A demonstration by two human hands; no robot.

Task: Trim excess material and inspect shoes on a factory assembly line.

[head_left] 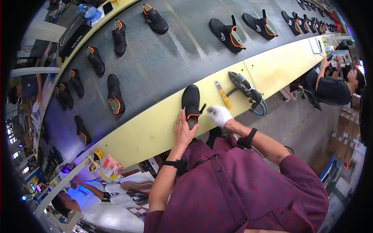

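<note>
A black shoe with orange trim (191, 104) lies on the yellow ledge (151, 132) beside the conveyor. My left hand (183, 130), bare, rests flat against the shoe's heel end with its fingers extended. My right hand (218, 115) wears a white glove and pinches the shoe's black heel tab at the right side. A yellow-handled tool (223, 95) lies on the ledge just right of the shoe, and a black powered hand tool (245, 88) with a hose lies beyond it.
The dark conveyor belt (163, 58) carries several black and orange shoes (115, 95). A seated person (330, 87) works at the right. Another person in white (79, 196) sits lower left. A water bottle (90, 11) stands at the upper left. Cardboard boxes (345, 132) stack at the right.
</note>
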